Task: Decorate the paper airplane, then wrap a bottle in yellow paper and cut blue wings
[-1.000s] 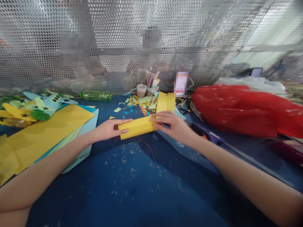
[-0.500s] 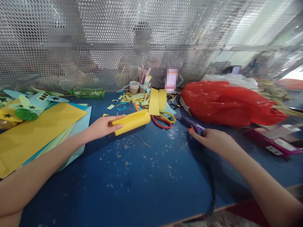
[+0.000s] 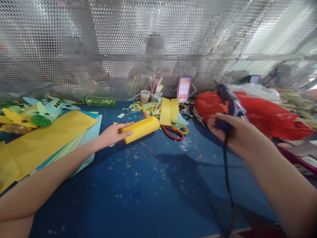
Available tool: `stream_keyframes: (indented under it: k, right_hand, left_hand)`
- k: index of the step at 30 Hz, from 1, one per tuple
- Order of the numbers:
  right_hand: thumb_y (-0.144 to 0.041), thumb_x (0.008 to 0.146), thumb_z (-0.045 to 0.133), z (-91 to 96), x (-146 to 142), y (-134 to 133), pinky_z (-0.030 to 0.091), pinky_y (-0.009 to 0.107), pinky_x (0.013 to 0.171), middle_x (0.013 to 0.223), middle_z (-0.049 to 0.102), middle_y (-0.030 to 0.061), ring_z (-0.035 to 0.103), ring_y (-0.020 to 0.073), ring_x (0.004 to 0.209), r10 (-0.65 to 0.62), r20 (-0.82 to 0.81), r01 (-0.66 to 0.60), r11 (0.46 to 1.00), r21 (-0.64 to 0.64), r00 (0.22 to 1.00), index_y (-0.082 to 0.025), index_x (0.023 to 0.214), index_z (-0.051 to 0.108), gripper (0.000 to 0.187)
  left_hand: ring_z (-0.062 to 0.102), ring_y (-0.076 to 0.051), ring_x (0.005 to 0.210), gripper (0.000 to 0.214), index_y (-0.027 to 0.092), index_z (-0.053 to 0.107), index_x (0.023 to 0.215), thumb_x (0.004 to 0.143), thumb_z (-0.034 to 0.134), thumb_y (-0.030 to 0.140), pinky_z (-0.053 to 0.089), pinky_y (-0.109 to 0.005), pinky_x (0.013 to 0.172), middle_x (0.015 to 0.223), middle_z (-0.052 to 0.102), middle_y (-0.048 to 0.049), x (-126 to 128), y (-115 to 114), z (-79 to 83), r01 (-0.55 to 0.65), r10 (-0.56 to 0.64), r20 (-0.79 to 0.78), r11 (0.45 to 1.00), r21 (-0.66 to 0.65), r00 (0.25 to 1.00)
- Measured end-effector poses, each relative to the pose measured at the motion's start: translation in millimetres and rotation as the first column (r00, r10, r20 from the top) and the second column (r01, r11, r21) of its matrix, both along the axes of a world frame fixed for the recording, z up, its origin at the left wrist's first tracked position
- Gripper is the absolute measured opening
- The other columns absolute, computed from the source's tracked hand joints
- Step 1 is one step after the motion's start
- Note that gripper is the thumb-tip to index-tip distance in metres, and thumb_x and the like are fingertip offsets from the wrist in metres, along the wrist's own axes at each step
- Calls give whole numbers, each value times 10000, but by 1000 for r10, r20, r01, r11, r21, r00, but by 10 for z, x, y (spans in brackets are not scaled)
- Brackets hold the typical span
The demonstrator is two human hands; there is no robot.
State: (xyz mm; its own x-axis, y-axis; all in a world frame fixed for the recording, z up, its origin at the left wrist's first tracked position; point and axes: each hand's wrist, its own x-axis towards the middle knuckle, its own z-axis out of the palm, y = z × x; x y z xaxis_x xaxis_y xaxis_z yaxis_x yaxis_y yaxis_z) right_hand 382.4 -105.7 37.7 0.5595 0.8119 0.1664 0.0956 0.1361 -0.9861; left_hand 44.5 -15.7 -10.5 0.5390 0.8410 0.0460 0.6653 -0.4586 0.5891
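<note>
My left hand (image 3: 112, 135) grips the left end of a rolled yellow paper tube (image 3: 141, 128) that rests on the blue table (image 3: 153, 185). Raised above the table at the right, my right hand (image 3: 229, 130) is closed round the handle of a dark purple glue gun (image 3: 229, 102). The gun's nozzle points up and away, and its black cord (image 3: 228, 178) hangs down toward the table's near edge. The two hands are well apart.
Yellow and pale blue paper sheets (image 3: 47, 138) lie stacked at the left, with star-marked paper craft pieces (image 3: 37, 110) behind them. Red-and-yellow scissors (image 3: 174, 129), paper scraps, a cup of sticks (image 3: 146, 96), a green bottle (image 3: 99, 100) and a red plastic bag (image 3: 257, 112) crowd the back. A perforated metal screen stands behind.
My right hand left the yellow tube, reached right to the glue gun on the table, and has now lifted it into the air. My left hand kept holding the tube.
</note>
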Motion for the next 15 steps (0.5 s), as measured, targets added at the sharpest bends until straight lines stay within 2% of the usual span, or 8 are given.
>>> stream_keyframes:
  k: [1,3,6,9,12,15]
  right_hand:
    - [-160,668,656,30,-114,40,507,212,574,730,616,61,577,99,631,51,-141,-53,998,-13,989,-167,687,623,39]
    - [-183,662,730,47,-324,92,513,195,610,907,679,75,592,94,692,188,-170,-195,981,-23,967,-163,851,660,203]
    - [-287,644,803,-7,-558,89,520,223,688,947,697,36,595,94,707,323,-14,-323,946,-12,946,-193,936,628,354]
    - [-414,635,806,-67,-696,3,510,262,639,842,693,29,603,132,684,406,150,-387,911,-143,901,-184,922,617,413]
    - [-517,688,743,-70,-774,-104,492,280,581,803,688,42,595,155,644,495,211,-429,855,-291,843,-183,947,621,440]
    - [-546,700,723,-50,-813,-160,505,296,652,907,700,63,628,187,747,548,230,-469,824,-319,804,-197,1013,639,476]
  left_hand:
    - [644,-220,1017,546,271,517,1359,869,500,511,491,-299,837,1317,610,-28,5,0,-7,-6,6,4,1000,7,1000]
    - [639,-224,1039,544,273,513,1364,873,501,507,480,-307,872,1304,621,-25,16,2,-20,-20,20,9,1000,24,1000]
    - [629,-233,1062,550,263,512,1367,874,502,506,473,-312,887,1276,640,-32,26,10,-43,-49,48,29,998,33,998]
    - [621,-238,1068,559,252,518,1363,866,510,509,478,-309,865,1264,647,-42,24,30,-72,-67,66,74,998,11,995]
    - [622,-242,1052,563,248,519,1363,867,513,513,480,-309,842,1258,649,-53,16,54,-99,-65,63,94,998,13,994]
    - [639,-236,953,588,236,508,1374,869,501,538,485,-296,753,1219,665,-73,11,65,-115,-74,72,76,997,16,995]
